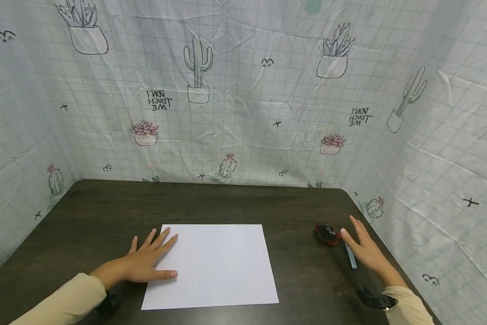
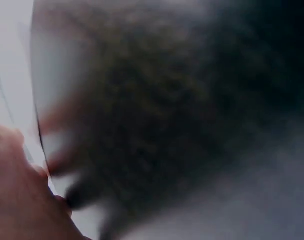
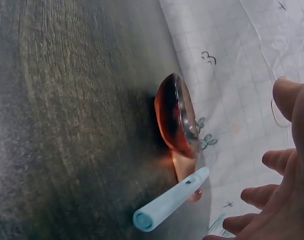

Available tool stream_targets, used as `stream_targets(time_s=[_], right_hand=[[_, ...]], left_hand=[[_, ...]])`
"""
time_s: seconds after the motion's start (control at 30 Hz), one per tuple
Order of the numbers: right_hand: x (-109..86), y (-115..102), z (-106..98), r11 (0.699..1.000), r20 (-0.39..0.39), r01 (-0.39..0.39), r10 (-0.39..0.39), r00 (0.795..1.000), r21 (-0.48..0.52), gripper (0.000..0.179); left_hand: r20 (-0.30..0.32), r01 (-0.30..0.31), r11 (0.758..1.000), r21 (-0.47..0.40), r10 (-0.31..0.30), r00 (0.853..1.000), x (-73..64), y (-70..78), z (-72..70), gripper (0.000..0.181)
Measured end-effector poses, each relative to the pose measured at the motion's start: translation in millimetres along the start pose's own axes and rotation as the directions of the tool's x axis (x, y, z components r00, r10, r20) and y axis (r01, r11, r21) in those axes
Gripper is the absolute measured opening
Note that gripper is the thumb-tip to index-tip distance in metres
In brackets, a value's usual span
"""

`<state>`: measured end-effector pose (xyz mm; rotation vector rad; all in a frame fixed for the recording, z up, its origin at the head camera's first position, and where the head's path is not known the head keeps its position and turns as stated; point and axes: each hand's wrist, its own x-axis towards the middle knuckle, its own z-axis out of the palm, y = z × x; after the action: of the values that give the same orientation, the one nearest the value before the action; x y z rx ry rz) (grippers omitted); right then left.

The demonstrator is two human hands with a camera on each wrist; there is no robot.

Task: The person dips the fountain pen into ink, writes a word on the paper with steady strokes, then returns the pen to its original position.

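A blank white sheet of paper (image 1: 215,266) lies flat on the dark table. My left hand (image 1: 146,262) rests on its left part with fingers spread straight; in the left wrist view a dark blur hides most of the scene. My right hand (image 1: 367,252) hovers at the right side with fingers straight, holding nothing. Beside its thumb lies a glossy dark oval thing with a red rim and short handle (image 1: 327,234). A light blue pen-like stick (image 3: 169,200) crosses near that handle in the right wrist view, just left of the right hand.
The dark wooden table (image 1: 105,212) has rounded far corners. A white grid-patterned cloth (image 1: 243,113) printed with cacti hangs behind it and along both sides. The right hand is close to the table's right edge. A black wristband (image 1: 375,299) circles the right wrist.
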<state>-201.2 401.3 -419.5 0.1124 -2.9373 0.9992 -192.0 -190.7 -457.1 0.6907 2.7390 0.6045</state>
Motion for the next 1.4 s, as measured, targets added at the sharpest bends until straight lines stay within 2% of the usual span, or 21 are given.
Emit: stream_targets(time_s=[0.2, 0.37, 0.47, 0.53, 0.67, 0.8, 0.9, 0.97, 1.03, 1.1, 1.23, 1.33, 1.4], right_hand=[[-4.9, 12, 0, 0.977, 0.043, -0.137, 0.132, 0.99, 0.161, 0.075], [-5.7, 25, 1, 0.928, 0.05, -0.173, 0.166, 0.985, 0.33, 0.077], [-5.7, 33, 0, 0.866, 0.081, -0.195, 0.178, 0.981, 0.459, 0.079], [-5.5, 38, -2, 0.824, 0.111, -0.218, 0.187, 0.976, 0.523, 0.081], [-3.6, 47, -5, 0.757, 0.151, -0.282, 0.24, 0.959, 0.589, 0.084], [-1.5, 51, -9, 0.657, 0.183, -0.34, 0.297, 0.937, 0.673, 0.085], [-0.9, 52, -11, 0.571, 0.212, -0.363, 0.315, 0.925, 0.736, 0.068], [-0.1, 50, -11, 0.542, 0.225, -0.367, 0.312, 0.923, 0.756, 0.051], [0.8, 47, -11, 0.541, 0.243, -0.378, 0.306, 0.921, 0.751, 0.043], [2.1, 45, -11, 0.56, 0.254, -0.386, 0.301, 0.919, 0.733, 0.046], [4.8, 42, -11, 0.608, 0.266, -0.402, 0.304, 0.915, 0.685, 0.062], [6.4, 40, -9, 0.66, 0.253, -0.413, 0.328, 0.91, 0.628, 0.069], [7.8, 38, -6, 0.697, 0.233, -0.416, 0.348, 0.908, 0.584, 0.074]], left_hand=[[0.027, 0.015, 0.998, 0.06, -0.017, 1.0, 3.6, -13.6, 13.3, 0.1], [0.03, -0.024, 0.999, 0.022, 0.023, 0.999, 0.3, -11.5, 9.5, 0.099], [0.041, -0.04, 0.999, -0.001, 0.04, 0.998, -2.1, -7.2, 5.3, 0.097], [0.048, -0.03, 1.0, 0.0, 0.03, 0.998, -3.0, -4.1, 2.8, 0.098], [0.062, -0.004, 1.0, 0.025, 0.002, 0.998, -2.7, -1.6, 1.1, 0.099], [0.073, 0.006, 0.999, 0.034, -0.008, 0.997, -1.7, -1.4, 0.2, 0.099], [0.074, 0.0, 1.0, 0.019, -0.002, 0.997, -1.3, -1.8, -0.2, 0.099], [0.075, 0.006, 1.0, 0.022, -0.007, 0.997, -0.8, -3.2, 1.3, 0.099], [0.076, 0.014, 0.999, 0.031, -0.016, 0.997, 0.4, -5.6, 3.5, 0.101], [0.073, 0.018, 0.999, 0.039, -0.021, 0.997, 1.6, -8.2, 6.3, 0.102], [0.062, 0.01, 1.0, 0.028, -0.011, 0.998, 1.9, -9.1, 6.9, 0.101], [0.059, 0.008, 1.0, 0.02, -0.009, 0.998, 1.3, -7.8, 6.0, 0.102], [0.062, 0.026, 0.999, 0.047, -0.029, 0.998, 2.0, -9.1, 8.1, 0.103]])
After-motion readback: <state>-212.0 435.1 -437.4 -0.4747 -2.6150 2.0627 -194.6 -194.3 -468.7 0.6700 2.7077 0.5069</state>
